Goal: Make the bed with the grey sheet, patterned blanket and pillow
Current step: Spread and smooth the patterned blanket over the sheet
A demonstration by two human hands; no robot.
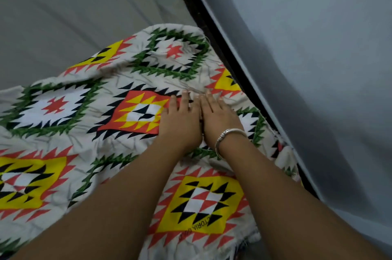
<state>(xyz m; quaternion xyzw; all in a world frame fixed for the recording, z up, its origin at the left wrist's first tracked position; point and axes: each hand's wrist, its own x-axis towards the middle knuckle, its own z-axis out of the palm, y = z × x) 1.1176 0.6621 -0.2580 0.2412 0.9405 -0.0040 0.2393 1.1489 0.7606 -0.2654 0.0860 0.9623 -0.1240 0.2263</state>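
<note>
The patterned blanket (pixel 89 111), white with red, yellow, green and black diamond shapes, lies spread and creased over the grey sheet (pixel 63 16). My left hand (pixel 181 120) and my right hand (pixel 220 117) lie flat side by side on the blanket, fingers straight, pressing the cloth near its right side. A silver bangle sits on my right wrist. The pillow is not in view.
A black bed frame edge (pixel 222 41) runs diagonally along the blanket's right side. Beyond it is a plain grey wall (pixel 318 58). The blanket's frayed edge (pixel 244 245) shows at the bottom.
</note>
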